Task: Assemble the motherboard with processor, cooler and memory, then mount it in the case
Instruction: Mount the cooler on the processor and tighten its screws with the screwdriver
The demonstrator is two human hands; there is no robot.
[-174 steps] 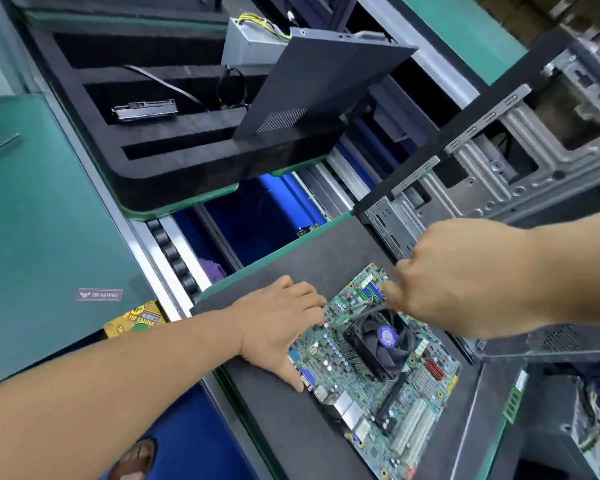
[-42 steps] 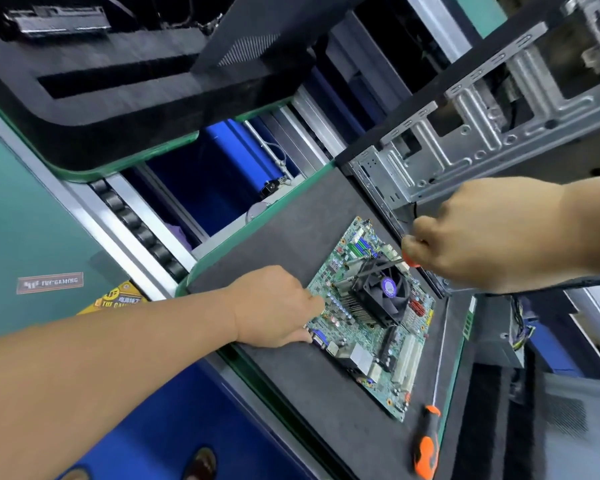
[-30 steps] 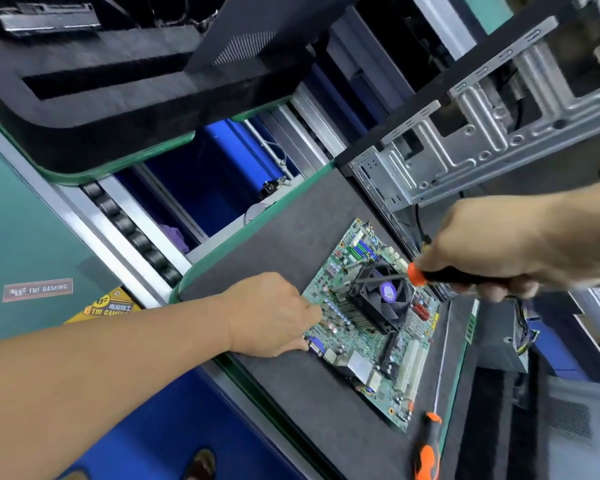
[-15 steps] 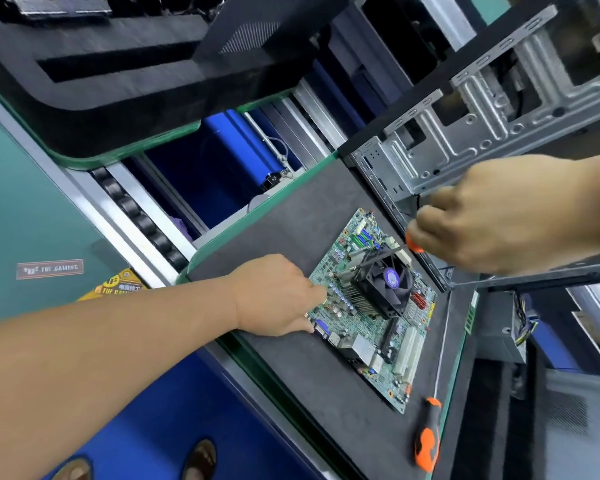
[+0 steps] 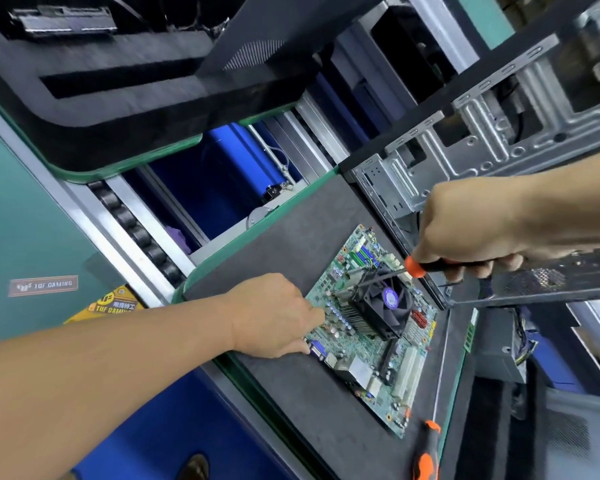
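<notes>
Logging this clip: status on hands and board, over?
Left hand steadying green motherboard. Right hand gripping orange-and-black screwdriver at black fan cooler. Nothing blocking.

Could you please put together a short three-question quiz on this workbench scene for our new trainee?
1. True or false: the cooler already sits on the motherboard.
2. What does the right hand hold? A) a memory stick B) a screwdriver C) a cable
3. Fill in: the left hand rests on the board's ___ edge, as seen in the picture.

Key
1. True; the board lies on the dark mat, outside the case.
2. B; its shaft reaches the cooler's far corner. A second screwdriver lies unused on the mat.
3. Left.
</notes>
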